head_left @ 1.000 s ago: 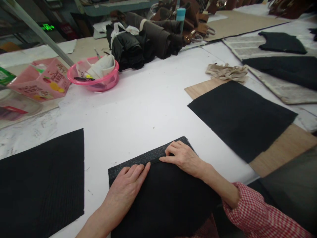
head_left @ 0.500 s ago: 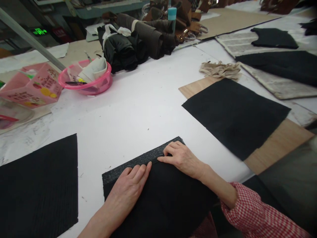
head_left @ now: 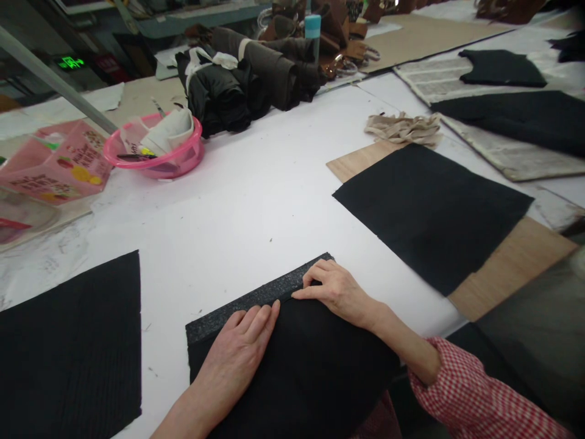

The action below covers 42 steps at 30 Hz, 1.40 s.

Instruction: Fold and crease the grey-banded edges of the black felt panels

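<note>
A black fabric panel (head_left: 315,372) lies in front of me over the table's near edge. Along its far side runs a speckled dark grey strip (head_left: 256,300), with a fold line below it. My left hand (head_left: 244,344) presses on that fold, fingers closed together and bent onto the cloth. Just to its right, my right hand (head_left: 336,289) pinches the same fold between thumb and fingers, its knuckles over the strip. The fingertips of both hands nearly meet. What lies under the fingers is hidden.
Another black panel (head_left: 73,347) lies at left. A third black panel (head_left: 434,213) rests on a wooden board (head_left: 512,268) at right, near beige fabric strips (head_left: 402,129). A pink basin (head_left: 183,161), a pink box (head_left: 68,161) and dark rolls (head_left: 262,70) stand farther back.
The view has shifted very slightly. Both hands keep practically the same place on the fold, with no clear movement of the fabric.
</note>
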Tool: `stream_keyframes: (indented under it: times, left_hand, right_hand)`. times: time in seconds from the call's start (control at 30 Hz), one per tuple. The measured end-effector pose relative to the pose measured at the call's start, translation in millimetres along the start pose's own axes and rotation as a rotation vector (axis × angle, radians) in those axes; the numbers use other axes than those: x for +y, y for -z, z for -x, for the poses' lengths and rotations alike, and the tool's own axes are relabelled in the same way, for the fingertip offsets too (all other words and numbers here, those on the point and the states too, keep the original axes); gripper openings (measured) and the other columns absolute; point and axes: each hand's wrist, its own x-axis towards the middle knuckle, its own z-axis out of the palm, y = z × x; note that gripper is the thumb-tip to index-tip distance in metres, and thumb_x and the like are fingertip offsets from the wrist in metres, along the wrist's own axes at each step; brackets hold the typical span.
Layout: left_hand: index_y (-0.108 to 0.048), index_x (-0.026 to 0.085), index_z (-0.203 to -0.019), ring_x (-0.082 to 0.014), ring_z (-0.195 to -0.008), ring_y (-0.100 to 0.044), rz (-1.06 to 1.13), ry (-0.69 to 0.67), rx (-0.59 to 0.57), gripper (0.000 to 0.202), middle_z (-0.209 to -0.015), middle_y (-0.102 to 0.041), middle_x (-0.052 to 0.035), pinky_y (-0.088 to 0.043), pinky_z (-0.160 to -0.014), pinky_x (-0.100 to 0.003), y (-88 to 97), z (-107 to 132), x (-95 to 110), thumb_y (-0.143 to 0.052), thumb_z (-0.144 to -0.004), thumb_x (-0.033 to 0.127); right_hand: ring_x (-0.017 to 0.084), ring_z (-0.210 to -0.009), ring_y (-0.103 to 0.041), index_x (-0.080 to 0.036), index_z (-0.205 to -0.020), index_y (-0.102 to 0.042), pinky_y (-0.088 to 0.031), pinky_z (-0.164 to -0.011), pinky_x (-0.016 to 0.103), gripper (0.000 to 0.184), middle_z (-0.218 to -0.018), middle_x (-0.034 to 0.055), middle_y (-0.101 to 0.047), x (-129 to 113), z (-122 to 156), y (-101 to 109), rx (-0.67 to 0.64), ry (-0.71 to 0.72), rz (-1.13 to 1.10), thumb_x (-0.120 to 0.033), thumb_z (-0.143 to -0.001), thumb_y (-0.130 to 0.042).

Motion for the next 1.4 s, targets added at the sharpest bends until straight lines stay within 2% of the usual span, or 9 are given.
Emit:
stream_keyframes:
  times: [0.17, 0.37, 0.57, 0.67, 0.8, 0.93, 1.17, 1.4]
  left_hand:
    - [-0.027, 0.005, -0.148, -0.0239, -0.106, -0.051, 0.009, -0.001, 0.008, 0.060, -0.121, -0.055, -0.0129, -0.042, -0.087, -0.037, 0.6, 0, -1, -0.037, -0.089, -0.002]
    - [-0.026, 0.009, -0.149, -0.0226, -0.097, -0.053, 0.028, 0.009, -0.038, 0.061, -0.116, -0.057, -0.0113, -0.044, -0.081, -0.037, 7.1, -8, 0, -0.037, -0.089, -0.001]
    - [-0.030, 0.014, -0.147, -0.0212, -0.105, -0.052, 0.142, -0.003, 0.032, 0.058, -0.119, -0.057, -0.0103, -0.043, -0.090, -0.036, 9.3, -14, -2, -0.036, -0.092, 0.000]
    - [-0.030, 0.017, -0.147, -0.0206, -0.103, -0.053, 0.164, 0.003, 0.019, 0.060, -0.119, -0.057, -0.0090, -0.042, -0.089, -0.035, 10.1, -15, -4, -0.036, -0.090, -0.002]
    - [-0.026, 0.015, -0.149, -0.0207, -0.101, -0.053, 0.180, -0.003, -0.026, 0.063, -0.118, -0.057, -0.0086, -0.042, -0.089, -0.036, 12.0, -19, -6, -0.040, -0.089, -0.002]
    - [-0.027, 0.014, -0.148, -0.0205, -0.093, -0.053, 0.156, -0.007, -0.066, 0.061, -0.108, -0.058, -0.0066, -0.044, -0.083, -0.036, 13.6, -28, -4, -0.040, -0.091, 0.000]
    - [-0.032, 0.018, -0.145, -0.0196, -0.100, -0.053, 0.138, -0.011, 0.007, 0.058, -0.115, -0.057, -0.0075, -0.043, -0.086, -0.034, 11.2, -34, 1, -0.039, -0.091, 0.000]
    - [-0.028, 0.012, -0.148, -0.0210, -0.089, -0.053, 0.055, -0.036, -0.054, 0.062, -0.106, -0.058, -0.0071, -0.044, -0.078, -0.037, 15.6, -45, 4, -0.041, -0.089, -0.001]
  right_hand:
    - [0.016, -0.092, -0.050, -0.031, -0.104, -0.070, -0.037, -0.079, 0.032, 0.021, -0.094, 0.0004, -0.059, 0, 2, -2, -0.016, -0.012, 0.044, -0.019, -0.098, -0.054]
    - [0.017, -0.093, -0.050, -0.029, -0.106, -0.071, -0.036, -0.077, 0.033, 0.020, -0.094, 0.0019, -0.060, -3, 3, 0, -0.015, -0.018, 0.085, -0.019, -0.097, -0.057]
    - [0.016, -0.093, -0.051, -0.030, -0.107, -0.070, -0.038, -0.081, 0.031, 0.022, -0.094, 0.0012, -0.060, -1, 3, 6, -0.023, -0.007, 0.101, -0.016, -0.096, -0.057]
    - [0.016, -0.092, -0.051, -0.029, -0.106, -0.070, -0.038, -0.080, 0.031, 0.021, -0.093, 0.0014, -0.060, 2, 4, 11, -0.032, -0.003, 0.101, -0.017, -0.097, -0.056]
    - [0.016, -0.091, -0.050, -0.029, -0.106, -0.070, -0.036, -0.079, 0.031, 0.020, -0.093, 0.0015, -0.060, 5, 5, 18, -0.060, 0.006, 0.119, -0.018, -0.097, -0.056]
    - [0.016, -0.091, -0.050, -0.030, -0.107, -0.069, -0.036, -0.079, 0.031, 0.019, -0.094, 0.0009, -0.060, 7, 5, 22, -0.087, 0.023, 0.165, -0.020, -0.097, -0.057]
    - [0.016, -0.089, -0.049, -0.030, -0.109, -0.068, -0.036, -0.078, 0.030, 0.018, -0.093, 0.0007, -0.060, 9, 8, 25, -0.075, 0.034, 0.215, -0.021, -0.096, -0.059]
    - [0.016, -0.090, -0.049, -0.028, -0.108, -0.068, -0.035, -0.079, 0.032, 0.018, -0.093, 0.0014, -0.059, 13, 12, 32, -0.075, 0.027, 0.221, -0.020, -0.098, -0.056]
